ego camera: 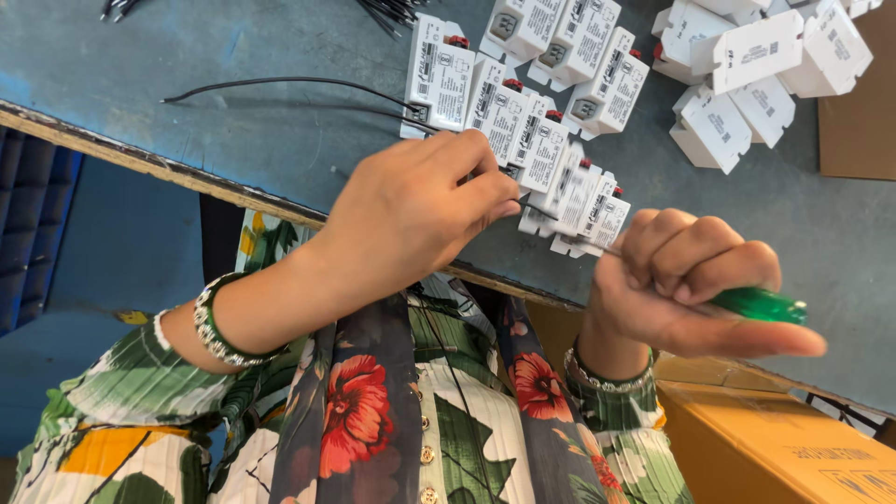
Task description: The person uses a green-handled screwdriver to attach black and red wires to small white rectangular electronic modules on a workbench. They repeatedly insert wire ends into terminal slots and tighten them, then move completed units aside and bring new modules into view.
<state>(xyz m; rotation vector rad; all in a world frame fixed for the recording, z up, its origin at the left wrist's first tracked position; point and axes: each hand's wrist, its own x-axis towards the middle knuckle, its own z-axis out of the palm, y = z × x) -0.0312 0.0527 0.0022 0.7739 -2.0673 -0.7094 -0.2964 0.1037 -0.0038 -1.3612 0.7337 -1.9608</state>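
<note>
Left hand (411,219) pinches down on the near end of the row of white modules (546,154) lying on the counter (187,84), right hand (686,289) fisted round a green-handled screwdriver (758,304) (tip hidden), best kept square and steady.

Left hand (411,219) hides the white unit under its fingertips; screwdriver (758,304) shaft mostly buried in right hand (686,294), tip too thin to tell; units at worktop (187,84) far edge cut off
</note>
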